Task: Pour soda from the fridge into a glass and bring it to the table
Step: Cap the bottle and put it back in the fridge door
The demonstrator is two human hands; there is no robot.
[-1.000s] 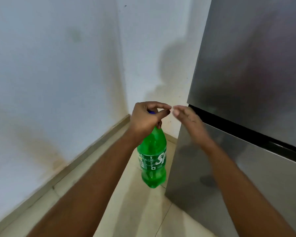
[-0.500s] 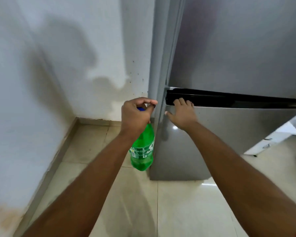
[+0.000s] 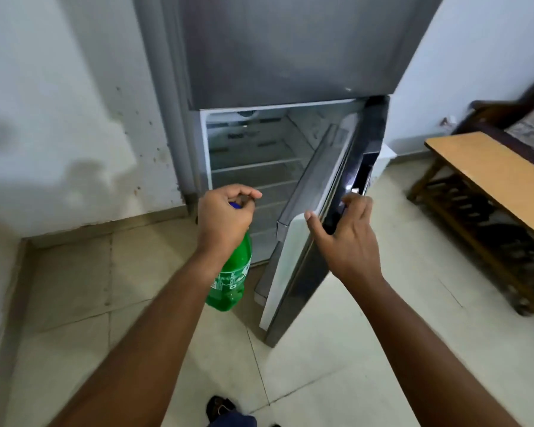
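Two hands in view. Left hand (image 3: 225, 215) grips green soda bottle (image 3: 230, 280) by neck, fingers curled round blue cap; bottle hangs upright above floor tiles (image 3: 336, 359), at 9 o'clock of open lower fridge door (image 3: 302, 241). Right hand (image 3: 349, 238) grasps door edge, thumb on inner lining, fingers round outer face. Fridge (image 3: 290, 50) shelves bare. Wooden bench (image 3: 487, 174) at 3 o'clock.

White wall (image 3: 59, 103) on the left, stained and speckled near the corner, with a tan skirting strip (image 3: 105, 228) along its base. Floor (image 3: 336, 349) of pale glossy tiles with thin grout lines. Far right: pale bluish wall (image 3: 481, 50), a wooden bench (image 3: 487, 167) with slatted lower shelf, dark sofa (image 3: 512, 118) behind it.
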